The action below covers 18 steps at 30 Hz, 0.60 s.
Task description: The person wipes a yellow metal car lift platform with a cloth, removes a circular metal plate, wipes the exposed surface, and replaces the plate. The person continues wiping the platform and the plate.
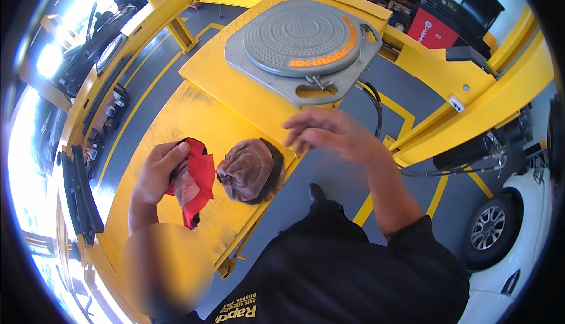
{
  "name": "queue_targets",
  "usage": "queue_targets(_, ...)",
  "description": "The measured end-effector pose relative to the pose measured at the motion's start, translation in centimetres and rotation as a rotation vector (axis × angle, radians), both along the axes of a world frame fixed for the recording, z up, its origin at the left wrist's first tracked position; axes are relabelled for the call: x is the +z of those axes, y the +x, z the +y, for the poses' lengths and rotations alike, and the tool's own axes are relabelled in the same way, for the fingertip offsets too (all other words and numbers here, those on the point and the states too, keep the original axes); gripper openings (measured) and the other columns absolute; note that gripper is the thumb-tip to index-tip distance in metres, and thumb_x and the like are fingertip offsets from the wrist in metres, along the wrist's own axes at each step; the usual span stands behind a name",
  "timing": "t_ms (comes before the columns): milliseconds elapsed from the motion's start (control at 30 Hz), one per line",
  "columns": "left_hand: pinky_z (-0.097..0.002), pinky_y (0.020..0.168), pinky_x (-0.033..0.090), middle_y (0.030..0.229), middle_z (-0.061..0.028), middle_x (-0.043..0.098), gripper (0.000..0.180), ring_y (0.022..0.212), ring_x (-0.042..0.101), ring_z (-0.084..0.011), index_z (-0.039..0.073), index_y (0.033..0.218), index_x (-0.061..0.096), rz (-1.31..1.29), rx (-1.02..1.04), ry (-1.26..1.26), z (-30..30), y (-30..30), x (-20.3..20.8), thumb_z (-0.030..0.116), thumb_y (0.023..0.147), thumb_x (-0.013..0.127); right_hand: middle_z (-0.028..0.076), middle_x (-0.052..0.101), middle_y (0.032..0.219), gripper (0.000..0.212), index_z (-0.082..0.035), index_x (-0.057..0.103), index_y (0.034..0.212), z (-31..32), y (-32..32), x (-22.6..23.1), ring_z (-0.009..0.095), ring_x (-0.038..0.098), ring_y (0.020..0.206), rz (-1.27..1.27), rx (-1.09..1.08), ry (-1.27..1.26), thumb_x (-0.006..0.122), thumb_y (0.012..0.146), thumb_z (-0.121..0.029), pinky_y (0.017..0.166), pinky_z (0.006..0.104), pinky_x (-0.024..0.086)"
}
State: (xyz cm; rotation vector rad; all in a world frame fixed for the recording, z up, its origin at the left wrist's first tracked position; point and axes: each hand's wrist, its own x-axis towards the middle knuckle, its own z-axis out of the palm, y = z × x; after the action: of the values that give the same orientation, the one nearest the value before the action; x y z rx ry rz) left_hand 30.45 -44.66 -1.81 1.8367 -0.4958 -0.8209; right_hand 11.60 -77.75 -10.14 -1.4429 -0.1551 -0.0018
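Observation:
My left hand [158,172] is closed on a red and black cloth [201,178] with a faded pinkish patch, its thumb pressed on top. The cloth hangs just over the yellow platform [159,125]. To its right, a crumpled brownish bundle with a dark edge [244,170], perhaps a soiled cap or rag, lies on the platform. My right hand [332,133] hovers beyond that bundle, near the platform's right edge. Its fingers are loosely stretched and slightly blurred, with nothing visible in them.
A round grey turning plate [300,37] with an orange scale sits on a grey base at the platform's far end. Yellow lift beams [482,124] stand at right. A white vehicle [518,230] is at lower right. Dark hoses [372,103] run beside the platform.

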Motion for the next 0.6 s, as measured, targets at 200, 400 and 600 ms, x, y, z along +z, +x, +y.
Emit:
queue_targets(200, -0.0245, 0.073, 0.05, 0.088, 0.0003, 0.069, 0.035, 0.077, 0.061, -0.0048, 0.0, 0.103, 0.072, -0.212, 0.133, -0.143, -5.9, 4.2, 2.8, 0.032, 0.11, 0.06, 0.014, 0.064, 0.137, 0.05, -0.009, 0.061, 0.144, 4.6, 2.3, -0.8, 0.027, 0.062, 0.126, -0.248, 0.154, -0.466, 0.071, 0.101, -0.032, 0.106, 0.0405, 0.051)
queue_targets(400, -0.0238, 0.079, 0.051, 0.096, 0.0, 0.072, 0.034, 0.084, 0.064, -0.0049, 0.0, 0.108, 0.073, -0.358, 0.217, -0.184, -11.3, 4.4, 7.4, 0.032, 0.109, 0.062, 0.011, 0.059, 0.137, 0.038, -0.013, 0.072, 0.124, 10.4, 6.4, -6.7, 0.032, 0.057, 0.126, -0.524, 0.084, -1.169, 0.076, 0.093, -0.035, 0.097, 0.041, 0.049)
queue_targets(600, -0.0228, 0.082, 0.05, 0.099, -0.0012, 0.073, 0.034, 0.086, 0.064, -0.0056, -0.002, 0.115, 0.073, -0.467, 0.428, -0.139, -3.9, 2.9, 7.5, 0.029, 0.109, 0.061, 0.021, 0.07, 0.109, 0.022, 0.0, 0.076, 0.107, 7.6, 11.7, -3.3, 0.038, 0.068, 0.106, -0.145, 0.521, -0.626, 0.071, 0.097, -0.019, 0.096, 0.046, 0.053)
